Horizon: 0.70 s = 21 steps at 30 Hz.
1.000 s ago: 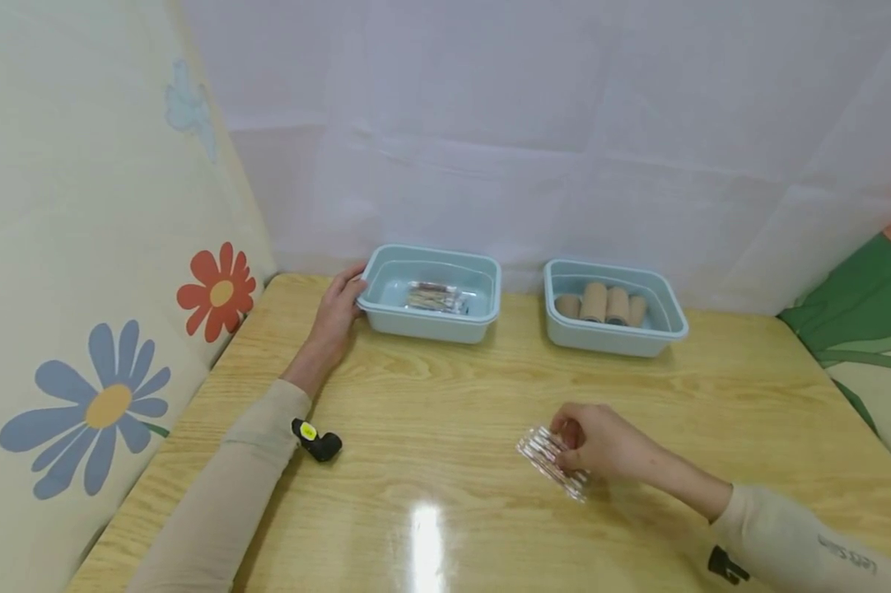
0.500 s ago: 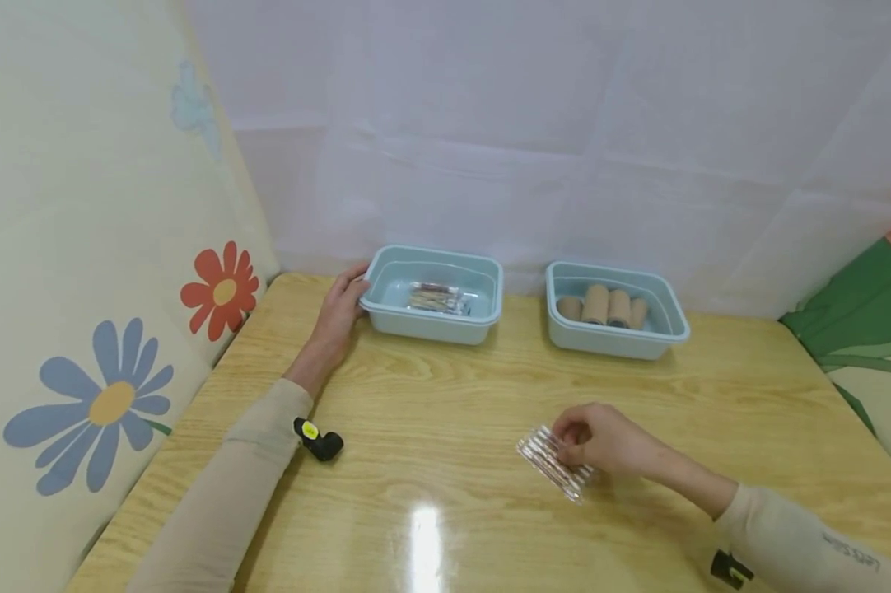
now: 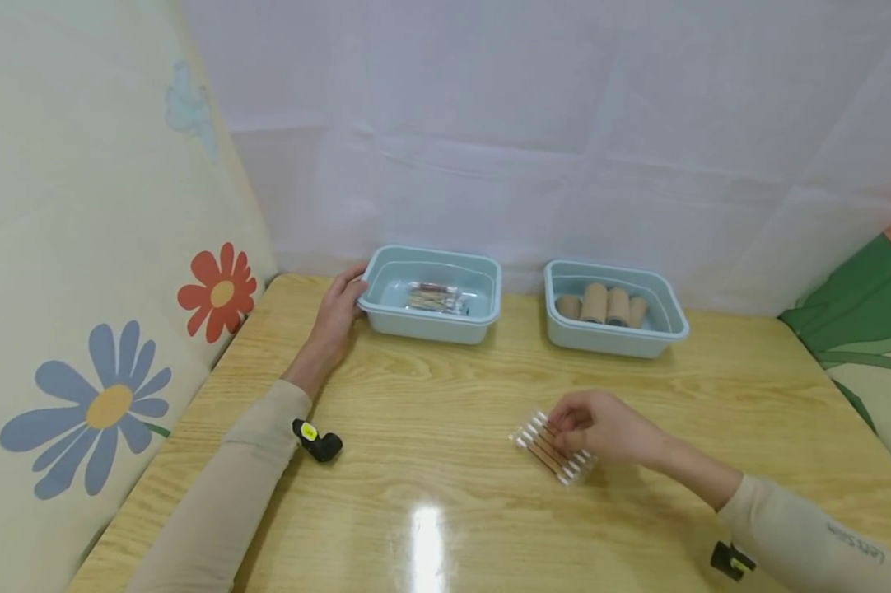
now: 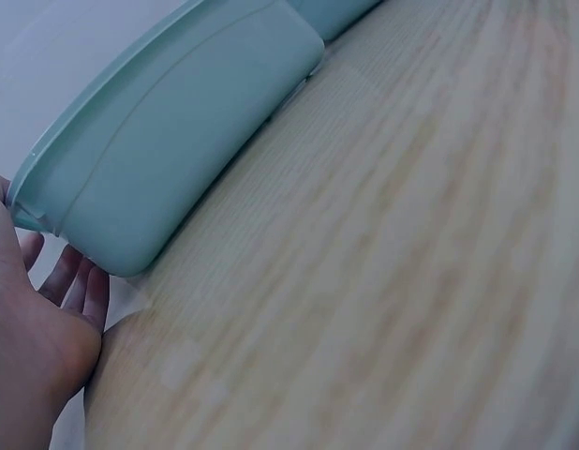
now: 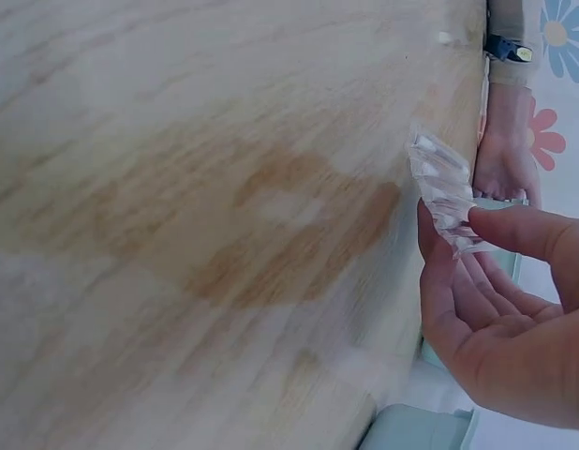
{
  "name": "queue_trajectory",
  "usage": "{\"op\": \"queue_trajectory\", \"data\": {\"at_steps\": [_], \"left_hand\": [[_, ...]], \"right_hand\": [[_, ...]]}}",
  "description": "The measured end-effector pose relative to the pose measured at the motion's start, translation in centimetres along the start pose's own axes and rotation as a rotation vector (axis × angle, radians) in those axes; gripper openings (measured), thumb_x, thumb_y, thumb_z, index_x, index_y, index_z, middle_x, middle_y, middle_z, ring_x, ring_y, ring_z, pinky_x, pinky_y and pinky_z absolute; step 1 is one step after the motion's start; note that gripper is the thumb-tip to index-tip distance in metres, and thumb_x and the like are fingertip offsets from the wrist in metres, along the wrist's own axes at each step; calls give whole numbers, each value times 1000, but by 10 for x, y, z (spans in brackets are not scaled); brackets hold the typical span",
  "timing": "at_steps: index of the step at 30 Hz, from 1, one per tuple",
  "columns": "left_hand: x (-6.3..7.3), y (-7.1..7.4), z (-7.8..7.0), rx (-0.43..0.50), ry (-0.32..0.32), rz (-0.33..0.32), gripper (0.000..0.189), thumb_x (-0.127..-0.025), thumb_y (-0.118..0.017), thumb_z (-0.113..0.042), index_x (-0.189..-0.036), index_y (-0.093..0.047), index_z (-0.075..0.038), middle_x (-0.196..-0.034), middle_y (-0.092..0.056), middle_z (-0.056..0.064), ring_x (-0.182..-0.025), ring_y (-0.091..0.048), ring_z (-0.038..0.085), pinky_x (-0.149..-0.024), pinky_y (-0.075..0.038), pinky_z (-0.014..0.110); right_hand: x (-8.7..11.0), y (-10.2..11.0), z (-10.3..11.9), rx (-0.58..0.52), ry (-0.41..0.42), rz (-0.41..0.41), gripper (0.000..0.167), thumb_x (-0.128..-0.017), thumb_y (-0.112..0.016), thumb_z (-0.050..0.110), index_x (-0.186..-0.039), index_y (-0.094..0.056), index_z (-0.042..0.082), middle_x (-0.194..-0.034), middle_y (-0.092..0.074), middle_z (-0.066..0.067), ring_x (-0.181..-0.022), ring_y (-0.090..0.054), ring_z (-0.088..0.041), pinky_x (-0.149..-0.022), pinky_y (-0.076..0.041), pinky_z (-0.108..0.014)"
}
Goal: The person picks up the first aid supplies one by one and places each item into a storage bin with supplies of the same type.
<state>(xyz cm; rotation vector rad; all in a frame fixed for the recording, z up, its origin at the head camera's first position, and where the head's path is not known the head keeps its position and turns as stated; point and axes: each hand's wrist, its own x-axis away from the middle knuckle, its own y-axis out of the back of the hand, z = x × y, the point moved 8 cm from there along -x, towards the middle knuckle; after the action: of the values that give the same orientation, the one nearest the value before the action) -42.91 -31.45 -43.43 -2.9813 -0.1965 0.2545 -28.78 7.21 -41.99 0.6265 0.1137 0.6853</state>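
My right hand (image 3: 601, 428) pinches a clear packet of cotton swabs (image 3: 545, 449) between thumb and fingers, close over the table; the swabs have brown sticks and white tips. In the right wrist view, the thumb lies on the near face of the swab packet (image 5: 442, 183), the index finger behind it. My left hand (image 3: 336, 317) holds the left end of a pale blue bin (image 3: 431, 329). In the left wrist view, the thumb is at the bin's rim and the other fingers reach below it by the end wall. Inside this bin lie clear packets of thin sticks (image 3: 434, 298).
A second pale blue bin (image 3: 612, 339) stands to the right of the first, with several brown cylinders (image 3: 595, 303) in it. Both bins stand at the back of the wooden table (image 3: 416, 412), before a white cloth (image 3: 460, 148). A flowered panel (image 3: 82, 247) borders the left side.
My right hand has lifted slightly, and the packet has tilted so that the brown sticks and white tips show more clearly. The left hand and both bins have stayed in place.
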Motion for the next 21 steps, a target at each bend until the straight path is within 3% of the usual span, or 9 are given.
{"op": "queue_trajectory", "data": {"at_steps": [6,21], "left_hand": [[-1,1,0,0,-2,-1,48,-107,-52,-25,-151,-47,-7,-150,-48,15,-128,-48,29,-92,-45,28],[0,0,0,-7,1,1,48,-107,-52,-25,-151,-47,-8,-150,-47,15,-129,-47,32,-90,-45,26]], "right_hand": [[-5,0,4,-21,-29,16,18,-88,-73,-3,-105,-68,-2,-90,-73,-7,-85,-69,-19,-73,-57,-29],[-35,19,25,-112,12,-25,24,-91,-69,-4,-113,-65,-12,-91,-74,-15,-81,-72,-25,-69,-58,-31]]}}
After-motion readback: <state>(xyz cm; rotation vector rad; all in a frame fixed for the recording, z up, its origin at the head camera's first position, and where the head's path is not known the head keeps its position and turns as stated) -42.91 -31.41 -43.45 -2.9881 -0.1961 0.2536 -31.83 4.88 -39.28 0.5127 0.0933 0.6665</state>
